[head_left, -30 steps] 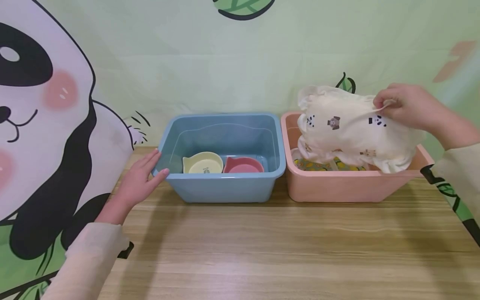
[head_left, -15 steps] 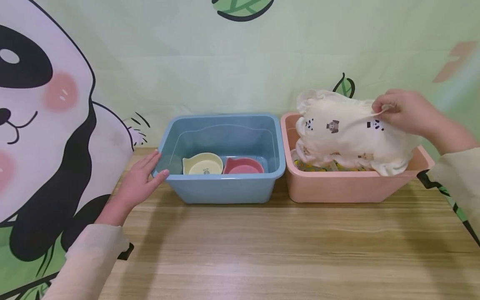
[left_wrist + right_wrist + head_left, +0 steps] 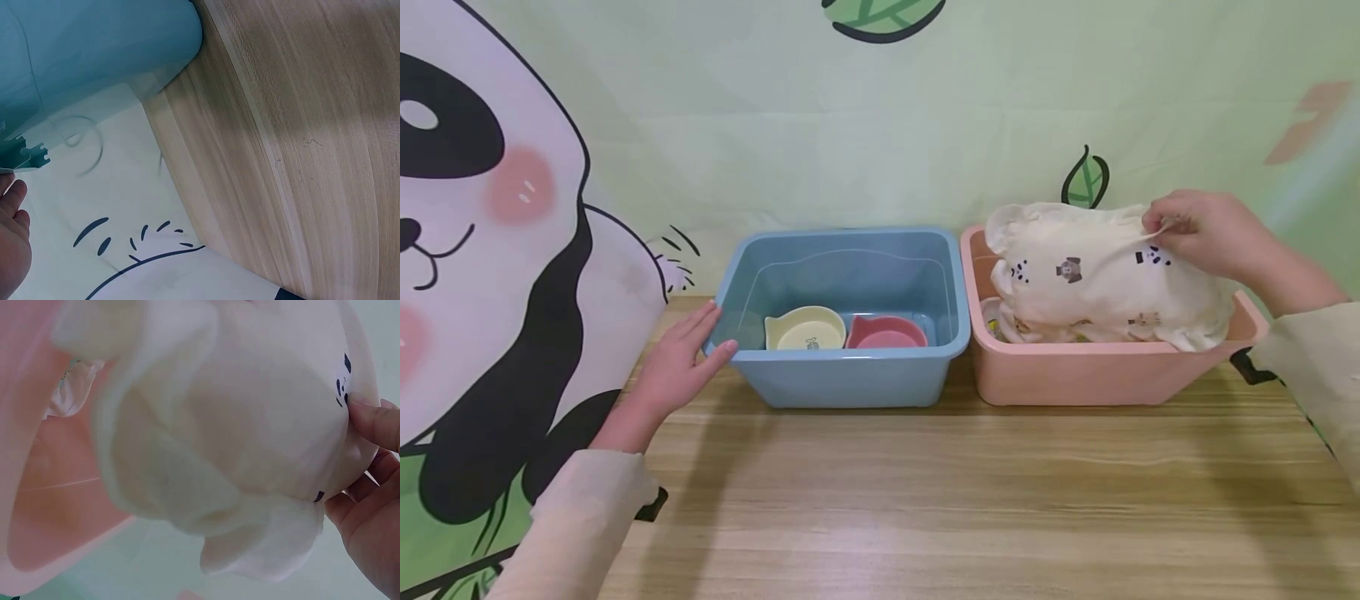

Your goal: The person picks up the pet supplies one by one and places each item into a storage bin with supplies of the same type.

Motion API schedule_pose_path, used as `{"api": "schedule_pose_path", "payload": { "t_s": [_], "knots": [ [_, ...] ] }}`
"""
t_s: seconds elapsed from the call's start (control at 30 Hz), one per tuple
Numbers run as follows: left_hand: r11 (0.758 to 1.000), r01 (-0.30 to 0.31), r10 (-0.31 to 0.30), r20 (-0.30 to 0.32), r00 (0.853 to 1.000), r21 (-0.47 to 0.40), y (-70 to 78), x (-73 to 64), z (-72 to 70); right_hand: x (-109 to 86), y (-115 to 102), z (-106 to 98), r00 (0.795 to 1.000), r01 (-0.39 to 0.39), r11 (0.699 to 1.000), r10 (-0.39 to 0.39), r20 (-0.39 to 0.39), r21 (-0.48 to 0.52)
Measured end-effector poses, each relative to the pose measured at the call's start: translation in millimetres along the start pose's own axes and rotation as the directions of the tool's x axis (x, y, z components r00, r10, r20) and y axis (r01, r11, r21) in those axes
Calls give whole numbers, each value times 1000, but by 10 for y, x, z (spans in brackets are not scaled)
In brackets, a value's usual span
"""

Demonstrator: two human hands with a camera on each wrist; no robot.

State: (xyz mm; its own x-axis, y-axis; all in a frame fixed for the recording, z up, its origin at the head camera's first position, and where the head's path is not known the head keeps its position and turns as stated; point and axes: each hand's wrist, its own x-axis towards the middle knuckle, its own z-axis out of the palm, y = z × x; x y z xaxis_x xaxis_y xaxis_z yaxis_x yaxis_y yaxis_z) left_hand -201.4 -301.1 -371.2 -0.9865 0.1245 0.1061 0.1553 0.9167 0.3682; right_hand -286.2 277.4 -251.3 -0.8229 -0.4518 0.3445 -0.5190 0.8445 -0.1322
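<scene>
My right hand pinches the upper edge of a cream, ruffle-edged small pillow printed with animal faces. The pillow lies tilted over the opening of the pink bin, its lower edge at the front rim. In the right wrist view, thumb and fingers grip the pillow's cloth. At the far left, my left hand rests with straight fingers on the corner of the blue bin. The left wrist view shows part of that hand at the bin's rim.
Inside the blue bin lie a cream cat-eared dish and a pink one. A patterned cloth item shows under the pillow. Both bins stand side by side on a wooden table, against a panda-printed backdrop.
My right hand has lowered the pillow into the pink bin's opening, covering most of the patterned item below. My left hand stays on the blue bin.
</scene>
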Motion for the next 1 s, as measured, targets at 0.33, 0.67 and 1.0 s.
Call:
{"api": "schedule_pose_path", "payload": {
  "t_s": [0.33, 0.67, 1.0],
  "knots": [
    [1000, 1, -1, 5, 1000, -6, 2, -13, -15, 46, -10, 19, 999, -12, 1000, 11, 33, 9],
    [1000, -5, 5, 3, 1000, -9, 12, -20, -18, 107, -7, 27, 997, -28, 999, 26, 68, 28],
    [1000, 4, -4, 3, 1000, -11, -1, -11, -14, 194, 37, 58, 991, -80, 996, 76, 106, 33]
  ]
}}
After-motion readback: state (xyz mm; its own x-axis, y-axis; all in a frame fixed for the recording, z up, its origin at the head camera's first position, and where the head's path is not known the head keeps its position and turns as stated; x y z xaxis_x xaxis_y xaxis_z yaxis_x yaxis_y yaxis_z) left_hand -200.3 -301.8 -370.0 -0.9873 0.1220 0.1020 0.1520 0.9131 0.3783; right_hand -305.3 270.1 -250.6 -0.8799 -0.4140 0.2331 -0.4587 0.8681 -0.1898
